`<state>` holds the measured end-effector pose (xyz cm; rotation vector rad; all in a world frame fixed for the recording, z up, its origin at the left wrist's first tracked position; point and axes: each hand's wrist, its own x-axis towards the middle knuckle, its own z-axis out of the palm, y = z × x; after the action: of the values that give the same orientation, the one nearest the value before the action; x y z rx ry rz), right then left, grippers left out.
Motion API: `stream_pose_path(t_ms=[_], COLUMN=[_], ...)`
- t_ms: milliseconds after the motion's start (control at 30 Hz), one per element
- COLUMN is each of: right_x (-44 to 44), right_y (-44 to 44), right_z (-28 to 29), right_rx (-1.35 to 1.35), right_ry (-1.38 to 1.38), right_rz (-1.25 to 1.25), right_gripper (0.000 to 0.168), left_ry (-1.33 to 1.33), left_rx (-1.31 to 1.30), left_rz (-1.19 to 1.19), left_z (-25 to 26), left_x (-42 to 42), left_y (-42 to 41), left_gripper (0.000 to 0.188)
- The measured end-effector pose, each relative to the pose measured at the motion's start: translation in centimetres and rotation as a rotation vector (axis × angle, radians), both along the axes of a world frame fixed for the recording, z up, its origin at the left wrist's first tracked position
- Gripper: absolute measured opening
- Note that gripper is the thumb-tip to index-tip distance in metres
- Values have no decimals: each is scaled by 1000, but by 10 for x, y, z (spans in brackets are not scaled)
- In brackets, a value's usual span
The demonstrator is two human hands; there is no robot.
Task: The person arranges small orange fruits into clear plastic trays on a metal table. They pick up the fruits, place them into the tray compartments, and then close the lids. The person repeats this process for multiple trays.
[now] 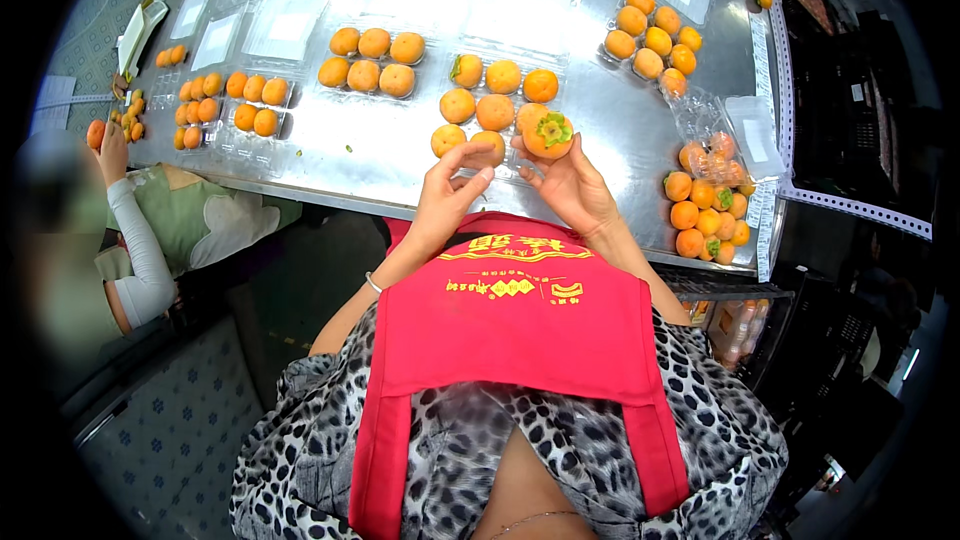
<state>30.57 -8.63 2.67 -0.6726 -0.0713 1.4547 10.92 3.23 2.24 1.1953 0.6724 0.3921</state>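
Note:
My right hand [574, 191] holds an orange persimmon [541, 142] with its green calyx facing up, over the near right part of a clear plastic tray. To its left, my left hand [446, 191] has its fingers apart and partly covers a persimmon [491, 142] in the near row; whether it touches that fruit is unclear. More persimmons [495, 112] stand in rows in this tray, and one at the back left shows a green calyx. The tray's clear lid [521, 7] lies folded back behind it.
The metal table [360, 165] carries another tray of persimmons [364, 75] left of centre and one at back right [649, 41]. Loose persimmons [705, 217] crowd the right end beside a white perforated post [855, 210]. A co-worker's hand [112, 154] holds a fruit at far left.

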Motion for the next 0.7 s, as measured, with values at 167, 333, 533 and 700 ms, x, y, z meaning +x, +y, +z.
stream_pose_path(t_ms=[167,333,533,700], right_x=[-6,-29,-30,-3], right_y=[1,10,9,-6], right_z=[-6,17,0,-5], right_rx=[160,-13,-139,-291], right_ry=[220,195,-186,-531], right_rz=[105,126,344,161], right_gripper=[54,53,56,52], left_ry=[-183,-375,-341,50], left_rx=[100,-254,-221,281], left_rz=[-30,-44,142,497], left_z=[13,22,20,-45], left_x=[16,27,21,-16], left_y=[5,-4,-2,38], left_gripper=[58,70,67,58])
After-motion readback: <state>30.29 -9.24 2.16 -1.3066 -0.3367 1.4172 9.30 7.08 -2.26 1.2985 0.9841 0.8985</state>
